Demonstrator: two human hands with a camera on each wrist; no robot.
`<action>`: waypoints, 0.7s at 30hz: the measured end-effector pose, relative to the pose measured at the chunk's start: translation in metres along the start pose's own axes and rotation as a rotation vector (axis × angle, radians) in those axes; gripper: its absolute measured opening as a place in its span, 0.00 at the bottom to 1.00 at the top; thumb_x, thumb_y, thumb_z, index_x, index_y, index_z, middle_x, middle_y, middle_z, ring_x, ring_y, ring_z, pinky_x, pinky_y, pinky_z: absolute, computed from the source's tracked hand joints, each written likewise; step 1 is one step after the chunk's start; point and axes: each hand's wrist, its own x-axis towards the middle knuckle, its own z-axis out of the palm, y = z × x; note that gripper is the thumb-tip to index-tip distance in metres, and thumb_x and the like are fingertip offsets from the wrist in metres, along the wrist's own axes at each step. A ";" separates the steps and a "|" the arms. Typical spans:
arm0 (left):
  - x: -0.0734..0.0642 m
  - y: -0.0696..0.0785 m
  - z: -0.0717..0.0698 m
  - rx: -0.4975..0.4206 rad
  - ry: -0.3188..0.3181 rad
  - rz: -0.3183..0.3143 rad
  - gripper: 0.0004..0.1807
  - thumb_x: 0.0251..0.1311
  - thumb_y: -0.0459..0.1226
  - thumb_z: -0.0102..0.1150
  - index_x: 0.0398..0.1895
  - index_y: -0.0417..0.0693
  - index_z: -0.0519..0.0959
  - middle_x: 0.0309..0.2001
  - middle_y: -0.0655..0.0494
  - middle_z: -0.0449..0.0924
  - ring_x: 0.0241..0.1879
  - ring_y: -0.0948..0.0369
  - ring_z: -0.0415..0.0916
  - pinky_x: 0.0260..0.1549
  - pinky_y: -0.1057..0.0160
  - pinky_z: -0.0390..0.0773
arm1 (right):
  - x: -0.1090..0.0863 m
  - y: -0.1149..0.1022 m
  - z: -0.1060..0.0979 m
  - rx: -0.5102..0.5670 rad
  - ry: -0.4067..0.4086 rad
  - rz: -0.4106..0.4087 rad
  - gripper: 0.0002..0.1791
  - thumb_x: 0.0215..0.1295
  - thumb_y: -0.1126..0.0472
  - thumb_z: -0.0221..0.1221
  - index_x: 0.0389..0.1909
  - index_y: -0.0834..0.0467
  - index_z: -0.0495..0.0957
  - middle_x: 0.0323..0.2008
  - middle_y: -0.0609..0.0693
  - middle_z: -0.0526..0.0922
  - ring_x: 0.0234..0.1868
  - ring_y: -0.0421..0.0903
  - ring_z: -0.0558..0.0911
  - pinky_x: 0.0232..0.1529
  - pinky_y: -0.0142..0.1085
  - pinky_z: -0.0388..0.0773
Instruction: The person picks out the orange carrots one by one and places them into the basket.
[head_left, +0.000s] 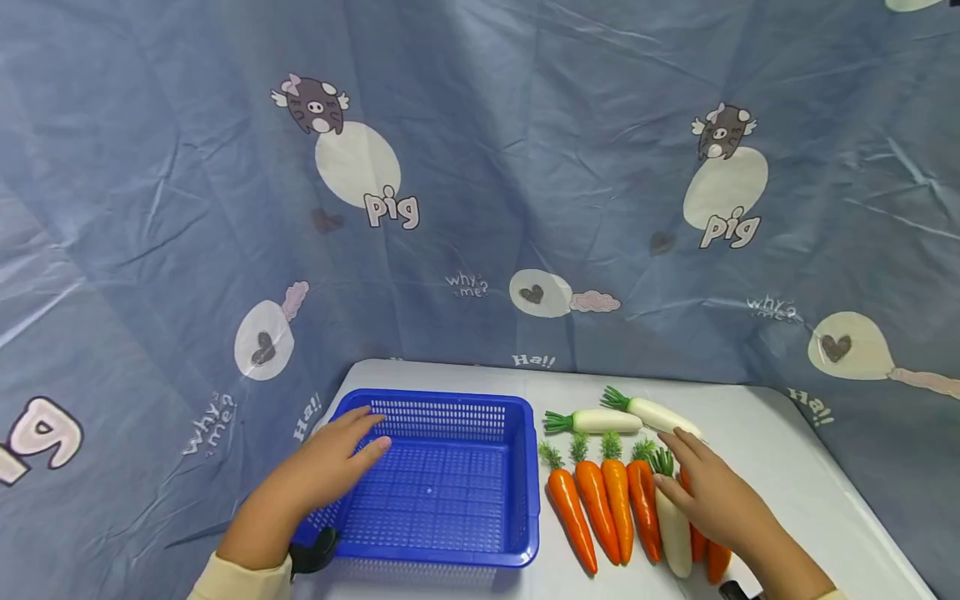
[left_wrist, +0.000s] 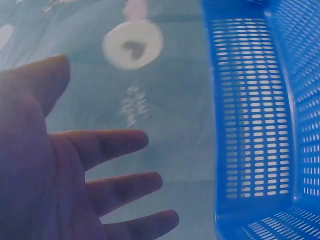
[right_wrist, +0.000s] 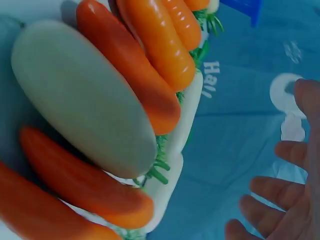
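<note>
The carrots look glossy, the basket plastic, the backdrop cloth.

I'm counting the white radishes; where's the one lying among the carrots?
In the head view, that white radish lies lower right of centre, between two carrots, with the blue plastic basket farther left.

Blue plastic basket has open top, free for L hand from above; raised sides block low entry. R hand has headroom over carrots & daikon, but row's packed, w/ little finger space btwn. Free tabletop R of row.
</note>
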 end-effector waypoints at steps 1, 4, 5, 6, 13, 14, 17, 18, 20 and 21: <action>-0.004 -0.002 0.000 -0.035 0.010 -0.011 0.35 0.79 0.58 0.46 0.75 0.43 0.70 0.77 0.32 0.61 0.75 0.31 0.58 0.67 0.25 0.59 | -0.003 0.001 0.002 0.019 -0.007 0.022 0.48 0.72 0.26 0.50 0.79 0.56 0.63 0.76 0.67 0.64 0.73 0.73 0.67 0.62 0.72 0.68; -0.014 -0.010 0.000 -0.107 0.047 -0.059 0.35 0.79 0.56 0.47 0.76 0.39 0.68 0.76 0.30 0.62 0.75 0.30 0.58 0.67 0.25 0.60 | -0.010 0.003 0.009 0.076 -0.014 0.083 0.50 0.71 0.23 0.47 0.78 0.57 0.63 0.72 0.68 0.69 0.70 0.73 0.70 0.60 0.72 0.69; -0.017 -0.013 0.001 -0.119 0.068 -0.075 0.35 0.79 0.55 0.48 0.76 0.38 0.68 0.75 0.29 0.62 0.74 0.29 0.58 0.67 0.26 0.60 | -0.012 0.003 0.010 0.096 -0.009 0.094 0.50 0.72 0.23 0.47 0.78 0.58 0.63 0.71 0.68 0.70 0.69 0.73 0.70 0.60 0.72 0.69; -0.020 -0.016 0.002 -0.129 0.085 -0.100 0.35 0.79 0.54 0.49 0.76 0.37 0.68 0.75 0.29 0.62 0.74 0.29 0.58 0.67 0.26 0.59 | -0.014 0.004 0.011 0.112 -0.006 0.109 0.50 0.72 0.23 0.46 0.78 0.59 0.63 0.70 0.69 0.71 0.69 0.74 0.70 0.59 0.72 0.69; -0.034 -0.040 0.016 -0.166 0.188 -0.221 0.31 0.79 0.47 0.52 0.74 0.35 0.69 0.72 0.26 0.65 0.72 0.28 0.60 0.67 0.26 0.60 | -0.028 0.008 0.019 0.227 -0.012 0.230 0.47 0.75 0.29 0.49 0.78 0.63 0.62 0.71 0.70 0.69 0.69 0.73 0.70 0.60 0.71 0.69; -0.035 -0.043 0.018 -0.169 0.198 -0.233 0.30 0.79 0.47 0.52 0.73 0.34 0.68 0.71 0.26 0.64 0.72 0.27 0.60 0.67 0.26 0.60 | -0.030 0.010 0.021 0.243 -0.017 0.248 0.47 0.76 0.30 0.50 0.78 0.63 0.61 0.71 0.70 0.69 0.68 0.72 0.70 0.60 0.70 0.70; -0.039 -0.050 0.024 -0.192 0.249 -0.251 0.29 0.78 0.43 0.53 0.73 0.34 0.69 0.72 0.26 0.62 0.72 0.27 0.59 0.66 0.26 0.60 | -0.037 0.017 0.024 0.295 -0.026 0.302 0.45 0.77 0.33 0.51 0.79 0.62 0.59 0.70 0.70 0.69 0.67 0.70 0.73 0.58 0.66 0.74; -0.040 -0.052 0.025 -0.197 0.265 -0.258 0.28 0.77 0.43 0.53 0.73 0.34 0.69 0.72 0.26 0.61 0.72 0.27 0.59 0.66 0.26 0.60 | -0.038 0.019 0.025 0.314 -0.028 0.315 0.45 0.78 0.33 0.50 0.80 0.62 0.58 0.70 0.70 0.69 0.67 0.70 0.73 0.58 0.65 0.75; -0.041 -0.056 0.028 -0.209 0.289 -0.272 0.29 0.77 0.42 0.54 0.73 0.34 0.68 0.72 0.25 0.60 0.72 0.27 0.59 0.66 0.26 0.59 | -0.043 0.024 0.027 0.344 -0.026 0.336 0.45 0.78 0.34 0.50 0.80 0.63 0.57 0.69 0.71 0.69 0.66 0.69 0.73 0.58 0.63 0.76; -0.042 -0.059 0.030 -0.224 0.294 -0.282 0.29 0.77 0.41 0.54 0.74 0.34 0.68 0.72 0.25 0.60 0.72 0.27 0.58 0.67 0.26 0.59 | -0.045 0.026 0.028 0.356 -0.019 0.342 0.45 0.79 0.35 0.49 0.80 0.64 0.56 0.68 0.71 0.69 0.66 0.69 0.74 0.58 0.62 0.77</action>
